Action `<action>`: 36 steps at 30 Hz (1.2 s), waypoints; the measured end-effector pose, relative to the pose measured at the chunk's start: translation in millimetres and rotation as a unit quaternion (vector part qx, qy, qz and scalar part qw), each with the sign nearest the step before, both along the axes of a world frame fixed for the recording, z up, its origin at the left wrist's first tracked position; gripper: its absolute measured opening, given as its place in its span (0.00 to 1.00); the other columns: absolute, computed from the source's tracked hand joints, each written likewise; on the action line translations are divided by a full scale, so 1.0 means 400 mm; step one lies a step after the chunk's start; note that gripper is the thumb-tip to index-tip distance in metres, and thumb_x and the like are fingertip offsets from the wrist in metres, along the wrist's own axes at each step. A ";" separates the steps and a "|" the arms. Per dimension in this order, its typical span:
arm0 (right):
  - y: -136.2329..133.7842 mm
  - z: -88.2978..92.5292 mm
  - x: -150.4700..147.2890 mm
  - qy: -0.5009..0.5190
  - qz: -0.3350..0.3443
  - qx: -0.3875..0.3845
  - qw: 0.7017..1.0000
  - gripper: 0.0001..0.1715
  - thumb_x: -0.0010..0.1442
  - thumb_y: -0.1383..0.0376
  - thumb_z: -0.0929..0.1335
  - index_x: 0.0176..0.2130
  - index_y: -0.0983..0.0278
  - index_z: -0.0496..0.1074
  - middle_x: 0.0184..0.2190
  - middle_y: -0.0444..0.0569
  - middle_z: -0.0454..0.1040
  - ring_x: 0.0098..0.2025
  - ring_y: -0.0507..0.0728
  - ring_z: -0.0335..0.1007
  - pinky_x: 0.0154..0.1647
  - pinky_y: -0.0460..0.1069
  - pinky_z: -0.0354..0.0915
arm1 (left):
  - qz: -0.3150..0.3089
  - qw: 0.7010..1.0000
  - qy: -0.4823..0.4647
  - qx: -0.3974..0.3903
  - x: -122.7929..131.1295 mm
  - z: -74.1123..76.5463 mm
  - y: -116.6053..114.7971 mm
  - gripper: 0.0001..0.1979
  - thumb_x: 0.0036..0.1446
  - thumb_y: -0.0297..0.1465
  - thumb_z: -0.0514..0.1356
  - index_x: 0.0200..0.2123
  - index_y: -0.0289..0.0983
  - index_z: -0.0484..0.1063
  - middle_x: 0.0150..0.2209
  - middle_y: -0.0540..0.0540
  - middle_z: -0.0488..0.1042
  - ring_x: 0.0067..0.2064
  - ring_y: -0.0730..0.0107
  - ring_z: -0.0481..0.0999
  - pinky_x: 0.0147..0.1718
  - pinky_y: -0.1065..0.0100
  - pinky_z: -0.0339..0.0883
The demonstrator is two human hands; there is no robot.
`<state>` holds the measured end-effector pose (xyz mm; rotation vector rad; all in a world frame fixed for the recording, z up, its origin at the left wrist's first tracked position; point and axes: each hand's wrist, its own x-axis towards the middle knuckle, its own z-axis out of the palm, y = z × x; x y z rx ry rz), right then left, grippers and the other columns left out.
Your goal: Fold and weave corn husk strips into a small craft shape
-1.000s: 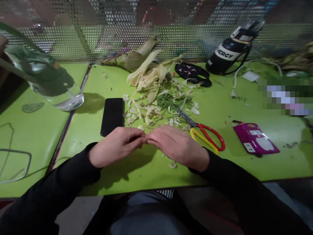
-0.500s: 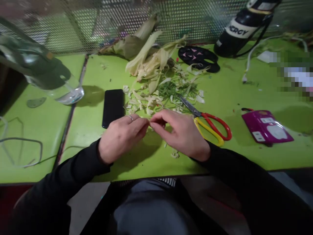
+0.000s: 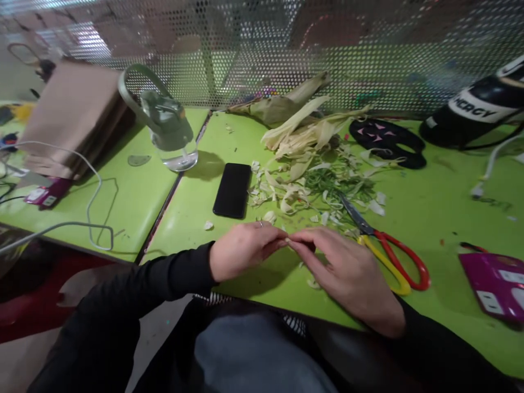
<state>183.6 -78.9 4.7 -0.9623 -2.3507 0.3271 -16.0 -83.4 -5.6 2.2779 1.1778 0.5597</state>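
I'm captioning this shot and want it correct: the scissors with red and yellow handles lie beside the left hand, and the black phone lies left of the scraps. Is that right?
Not quite: the red-and-yellow-handled scissors lie beside the right hand, not the left hand, as the head view shows. The black phone does lie left of the scraps.

View's swung L: brown pkg [image 3: 73,112] & small purple pkt [image 3: 49,194] now in at L, black btl [image 3: 477,112] cut at R edge. New pale scrap [image 3: 208,225] nr phone [image 3: 231,190]. R hand [image 3: 350,267] rolled vs 1 s ago, thumb showing.
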 end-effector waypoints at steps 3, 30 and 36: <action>-0.012 -0.005 0.008 -0.002 -0.032 -0.023 0.999 0.05 0.65 0.66 0.65 0.38 0.62 0.72 0.32 0.48 0.78 0.33 0.56 0.77 0.36 0.51 0.71 | -0.018 0.998 0.060 0.022 0.015 0.004 0.006 0.15 0.67 0.29 0.49 0.42 0.31 0.74 0.35 0.40 0.76 0.34 0.66 0.74 0.34 0.65 0.69; -0.077 -0.045 0.053 0.242 -0.151 -0.182 0.941 0.05 0.61 0.63 0.70 0.38 0.56 0.78 0.35 0.45 0.73 0.37 0.52 0.72 0.40 0.47 0.70 | 0.059 0.730 -0.473 -0.489 0.127 -0.029 -0.037 0.25 0.47 0.49 0.67 0.36 0.31 0.74 0.27 0.50 0.74 0.25 0.80 0.70 0.27 0.74 0.66; -0.075 -0.061 0.035 0.312 -0.146 -0.238 0.908 0.06 0.61 0.60 0.69 0.39 0.57 0.77 0.40 0.46 0.77 0.44 0.55 0.74 0.47 0.50 0.71 | 0.055 0.733 -0.456 -0.501 0.124 -0.039 -0.028 0.26 0.47 0.50 0.67 0.34 0.31 0.73 0.28 0.48 0.75 0.25 0.80 0.71 0.26 0.74 0.66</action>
